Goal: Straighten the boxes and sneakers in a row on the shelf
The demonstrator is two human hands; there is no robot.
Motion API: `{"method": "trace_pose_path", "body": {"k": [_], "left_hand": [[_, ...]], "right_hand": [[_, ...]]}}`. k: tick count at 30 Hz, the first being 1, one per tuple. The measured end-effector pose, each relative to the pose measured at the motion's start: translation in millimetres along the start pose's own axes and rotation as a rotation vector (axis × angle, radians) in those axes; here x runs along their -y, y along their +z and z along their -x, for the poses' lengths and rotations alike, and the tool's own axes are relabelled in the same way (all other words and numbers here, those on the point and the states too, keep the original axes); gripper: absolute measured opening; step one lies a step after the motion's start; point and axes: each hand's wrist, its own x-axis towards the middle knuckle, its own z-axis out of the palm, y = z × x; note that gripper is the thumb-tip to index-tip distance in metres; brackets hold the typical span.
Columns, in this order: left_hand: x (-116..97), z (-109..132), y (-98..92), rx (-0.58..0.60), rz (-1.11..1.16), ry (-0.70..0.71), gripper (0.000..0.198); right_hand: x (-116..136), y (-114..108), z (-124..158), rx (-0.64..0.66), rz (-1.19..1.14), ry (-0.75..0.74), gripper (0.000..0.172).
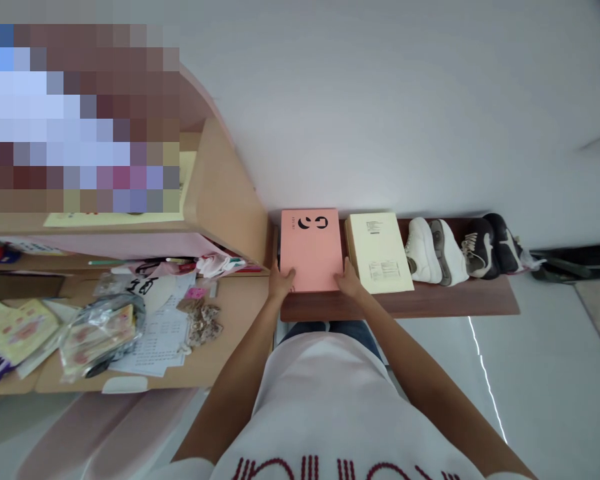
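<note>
A pink box (311, 248) with black lettering on its lid lies on a low dark-wood shelf (430, 303) against the white wall. My left hand (281, 282) grips its near left corner. My right hand (351, 279) grips its near right corner, fingers curled round the edge. A cream box (379, 252) lies right beside the pink one, touching or nearly touching my right hand.
Right of the boxes stand a pair of white sneakers (434, 251) and a pair of dark sneakers (493, 245). On the left a light-wood desk (230, 347) carries papers, plastic bags and small items, with a shelf unit (220, 193) above it. Pale floor lies to the right.
</note>
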Motion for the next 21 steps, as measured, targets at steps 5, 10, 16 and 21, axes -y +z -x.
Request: {"method": "trace_pose_path", "body": {"k": [5, 10, 16, 21], "left_hand": [[-27, 17, 24.7, 0.023, -0.101, 0.282, 0.067], [-43, 47, 74.8, 0.187, -0.054, 0.352, 0.066], [-47, 71, 135.6, 0.279, -0.075, 0.321, 0.064], [-42, 88, 176.0, 0.276, -0.065, 0.238, 0.064]], "right_hand": [[11, -19, 14, -0.064, -0.066, -0.107, 0.093], [6, -64, 10, -0.152, -0.096, -0.125, 0.09], [-14, -126, 1, -0.185, -0.07, -0.103, 0.088], [-31, -171, -3, -0.166, -0.032, -0.096, 0.087]]}}
